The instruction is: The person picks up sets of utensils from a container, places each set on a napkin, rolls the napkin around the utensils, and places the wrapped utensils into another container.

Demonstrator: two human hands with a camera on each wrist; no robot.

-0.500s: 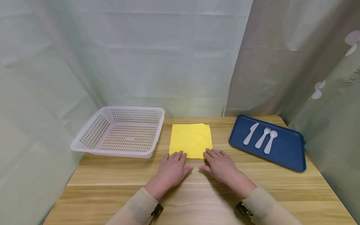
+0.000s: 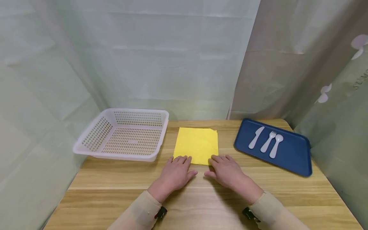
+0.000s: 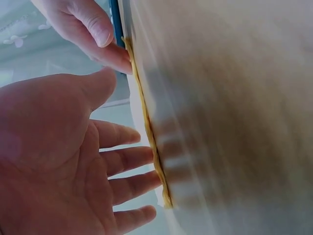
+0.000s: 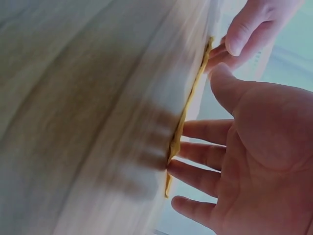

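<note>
A yellow folded cloth or napkin (image 2: 197, 143) lies flat on the wooden table, its far right corner slightly uneven. My left hand (image 2: 176, 172) has its fingertips on the near left corner, fingers straight. The right hand (image 2: 225, 169) touches the near right corner the same way. In the left wrist view the cloth's thin edge (image 3: 146, 117) runs along the fingertips, and the palm is lifted off the tabletop. The right wrist view shows the same edge (image 4: 182, 120) at the other hand's straight fingers. Neither hand grips anything.
A white perforated plastic basket (image 2: 161, 140) stands at the back left. On the right, a blue tray (image 2: 296, 153) carries a white knife (image 2: 256, 138), fork (image 2: 268, 142) and spoon (image 2: 276, 146). Pale curtains (image 2: 161, 64) hang behind the table (image 2: 195, 204).
The yellow cloth has shifted slightly toward me and turned a little, its far edge moving right. Both hands have drawn back very slightly. Basket and tray stay put.
</note>
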